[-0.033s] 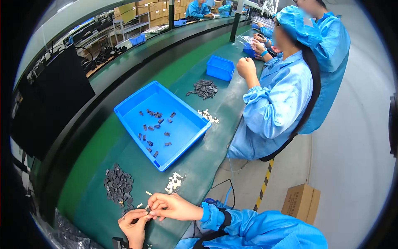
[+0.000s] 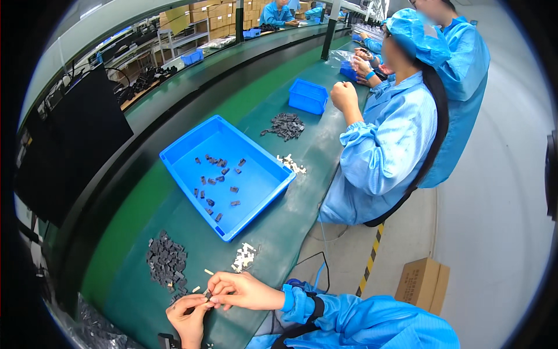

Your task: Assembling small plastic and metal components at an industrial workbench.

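My left hand (image 2: 189,320) and my right hand (image 2: 245,291) meet at the near edge of the green mat. Between their fingertips is a small dark plastic part (image 2: 208,295), pinched from both sides and partly hidden by the fingers. A heap of similar dark parts (image 2: 166,259) lies just beyond my left hand. Past my right hand is a small pile of cream-coloured strips (image 2: 243,259), with a couple of loose strips near the fingers. The large blue tray (image 2: 256,157) farther off holds several small dark pieces, scattered across its floor.
On my right a co-worker (image 2: 386,139) in blue sits beside the bench. A smaller blue bin (image 2: 308,96), another dark heap (image 2: 285,126) and more cream pieces (image 2: 290,164) lie near them. Clear plastic wrap (image 2: 99,326) is at the lower left; a cardboard box (image 2: 422,285) stands on the floor.
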Motion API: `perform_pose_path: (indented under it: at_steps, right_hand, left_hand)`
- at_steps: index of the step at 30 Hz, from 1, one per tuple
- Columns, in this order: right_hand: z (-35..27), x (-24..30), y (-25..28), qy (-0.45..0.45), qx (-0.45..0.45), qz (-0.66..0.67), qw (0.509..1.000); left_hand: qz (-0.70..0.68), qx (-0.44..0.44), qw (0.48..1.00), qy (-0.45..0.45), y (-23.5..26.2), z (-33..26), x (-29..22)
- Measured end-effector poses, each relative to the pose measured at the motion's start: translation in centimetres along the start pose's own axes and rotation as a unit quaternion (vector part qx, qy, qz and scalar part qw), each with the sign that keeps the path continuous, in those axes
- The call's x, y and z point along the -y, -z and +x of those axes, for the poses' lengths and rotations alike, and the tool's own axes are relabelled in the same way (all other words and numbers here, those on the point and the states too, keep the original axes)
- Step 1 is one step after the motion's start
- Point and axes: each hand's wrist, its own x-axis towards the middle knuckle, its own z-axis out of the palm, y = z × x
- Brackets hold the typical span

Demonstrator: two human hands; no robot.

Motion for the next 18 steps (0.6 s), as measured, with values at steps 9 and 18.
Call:
perform_pose_path:
  at_steps: [9,18]
  right_hand:
    - [0.0,-0.2,0.1,0.000,-0.004,-0.008,1.000]
    - [-0.1,-0.5,0.5,0.027,0.035,0.041,0.998]
  left_hand:
    - [-0.014,-0.009,0.999,0.029,0.7,-0.6,1.6]
    - [0.032,-0.023,0.998,0.056,0.4,-0.6,0.5]
